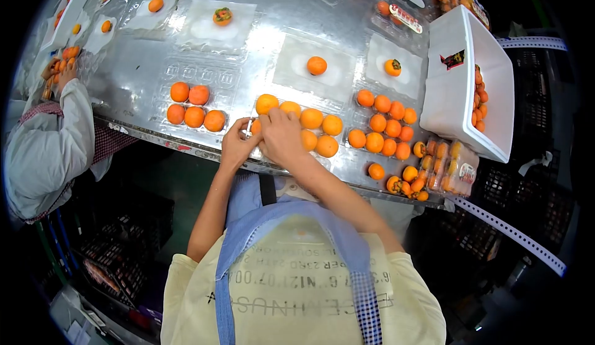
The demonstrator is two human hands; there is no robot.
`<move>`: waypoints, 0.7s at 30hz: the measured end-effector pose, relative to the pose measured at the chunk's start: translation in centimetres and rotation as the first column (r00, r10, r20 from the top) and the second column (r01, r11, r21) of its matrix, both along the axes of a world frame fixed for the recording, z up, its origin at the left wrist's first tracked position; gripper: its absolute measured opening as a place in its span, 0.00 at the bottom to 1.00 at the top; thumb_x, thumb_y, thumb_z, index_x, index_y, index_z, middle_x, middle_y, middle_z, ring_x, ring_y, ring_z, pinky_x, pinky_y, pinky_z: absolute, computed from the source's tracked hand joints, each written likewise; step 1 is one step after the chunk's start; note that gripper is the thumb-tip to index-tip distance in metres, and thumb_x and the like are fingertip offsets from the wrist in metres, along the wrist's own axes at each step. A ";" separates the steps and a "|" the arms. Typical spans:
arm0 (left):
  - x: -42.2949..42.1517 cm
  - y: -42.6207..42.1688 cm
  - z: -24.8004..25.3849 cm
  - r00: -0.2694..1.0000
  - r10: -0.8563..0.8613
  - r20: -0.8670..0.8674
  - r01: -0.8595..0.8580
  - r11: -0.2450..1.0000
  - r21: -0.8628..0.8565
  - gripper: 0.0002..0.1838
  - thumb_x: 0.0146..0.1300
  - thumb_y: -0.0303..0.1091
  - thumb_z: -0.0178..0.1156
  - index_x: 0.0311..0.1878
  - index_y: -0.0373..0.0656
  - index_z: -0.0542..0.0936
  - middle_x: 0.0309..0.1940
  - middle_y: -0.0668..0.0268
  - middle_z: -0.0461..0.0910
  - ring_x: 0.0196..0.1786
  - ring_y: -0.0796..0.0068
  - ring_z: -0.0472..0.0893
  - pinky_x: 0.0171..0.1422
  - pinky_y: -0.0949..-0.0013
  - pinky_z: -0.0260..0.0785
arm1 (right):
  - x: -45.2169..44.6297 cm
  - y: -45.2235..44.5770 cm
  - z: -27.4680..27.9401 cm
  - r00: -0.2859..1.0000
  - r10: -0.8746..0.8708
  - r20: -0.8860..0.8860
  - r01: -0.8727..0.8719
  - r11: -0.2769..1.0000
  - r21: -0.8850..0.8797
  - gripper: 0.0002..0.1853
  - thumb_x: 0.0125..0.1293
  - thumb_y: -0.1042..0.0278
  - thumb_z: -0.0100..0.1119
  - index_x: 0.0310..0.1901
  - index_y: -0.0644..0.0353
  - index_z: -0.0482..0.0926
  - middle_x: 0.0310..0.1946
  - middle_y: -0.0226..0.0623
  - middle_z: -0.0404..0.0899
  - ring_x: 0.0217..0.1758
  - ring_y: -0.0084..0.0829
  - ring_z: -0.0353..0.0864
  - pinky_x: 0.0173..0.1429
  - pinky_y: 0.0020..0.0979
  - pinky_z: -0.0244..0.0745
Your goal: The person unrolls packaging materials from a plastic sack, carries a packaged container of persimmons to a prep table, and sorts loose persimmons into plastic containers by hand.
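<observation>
Likely seating orange fruit (pixel 255 126) at 9 o'clock of clear tray (pixel 320 132) on tabletop (pixel 133 60). Left hand (pixel 237 144), right hand (pixel 282 135) at fruit; can't tell if either grip closed. Next: needs light touch.

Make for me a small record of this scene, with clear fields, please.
Left hand: at the near edge of the middle fruit group; a grip cannot be told
Right hand: over the same group, close to the left; its fingertips are hidden
Middle group: round orange fruits
Left group: five orange fruits
Farther back: single fruits on pale sheets
Right side: white box with fruits inside
Surface: shiny metal table
Other person: a sleeve at far left
</observation>
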State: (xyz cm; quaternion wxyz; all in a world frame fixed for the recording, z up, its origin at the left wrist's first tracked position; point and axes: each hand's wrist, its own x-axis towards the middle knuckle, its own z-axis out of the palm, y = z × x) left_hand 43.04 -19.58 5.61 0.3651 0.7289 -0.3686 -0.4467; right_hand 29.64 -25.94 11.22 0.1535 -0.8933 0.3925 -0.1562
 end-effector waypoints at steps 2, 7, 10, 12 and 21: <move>-0.2 -0.1 0.8 1.000 -0.007 0.014 0.007 1.000 0.007 0.33 0.48 0.49 0.71 0.54 0.39 0.77 0.41 0.62 0.79 0.28 0.79 0.73 0.36 0.73 0.70 | -0.3 -0.1 -0.2 0.998 -0.002 0.068 0.001 1.000 0.008 0.14 0.45 0.67 0.63 0.36 0.60 0.76 0.32 0.38 0.71 0.40 0.37 0.72 0.44 0.38 0.60; -0.1 0.3 -0.5 1.000 0.018 0.009 -0.018 1.000 -0.025 0.35 0.50 0.53 0.69 0.54 0.35 0.76 0.41 0.59 0.79 0.32 0.76 0.74 0.39 0.71 0.70 | -1.2 0.0 -0.9 0.981 -0.037 0.192 0.033 0.999 0.023 0.22 0.42 0.59 0.69 0.40 0.58 0.77 0.35 0.37 0.72 0.43 0.35 0.72 0.45 0.37 0.60; -0.2 0.3 -0.4 1.000 0.025 0.006 -0.025 0.999 -0.033 0.34 0.51 0.53 0.68 0.53 0.36 0.76 0.41 0.59 0.79 0.32 0.76 0.74 0.39 0.71 0.70 | -1.4 0.1 -1.0 0.980 -0.029 0.197 0.024 0.999 0.028 0.24 0.43 0.60 0.69 0.43 0.59 0.77 0.37 0.37 0.72 0.44 0.35 0.72 0.45 0.37 0.59; -0.2 0.2 -0.2 1.000 0.021 0.021 -0.020 0.999 -0.033 0.32 0.52 0.52 0.68 0.53 0.37 0.77 0.39 0.60 0.79 0.31 0.76 0.73 0.38 0.71 0.69 | -1.4 0.2 -1.4 0.978 -0.023 0.208 0.025 1.000 -0.004 0.24 0.43 0.61 0.69 0.44 0.59 0.77 0.37 0.36 0.72 0.44 0.35 0.71 0.45 0.38 0.59; -0.3 -0.1 0.5 0.998 0.018 0.067 -0.015 0.999 -0.040 0.28 0.54 0.49 0.67 0.52 0.39 0.78 0.36 0.61 0.79 0.29 0.76 0.72 0.37 0.72 0.68 | -1.4 0.0 -0.3 0.991 0.014 0.137 -0.009 0.999 -0.038 0.26 0.42 0.60 0.71 0.45 0.57 0.77 0.38 0.34 0.73 0.45 0.35 0.72 0.48 0.38 0.61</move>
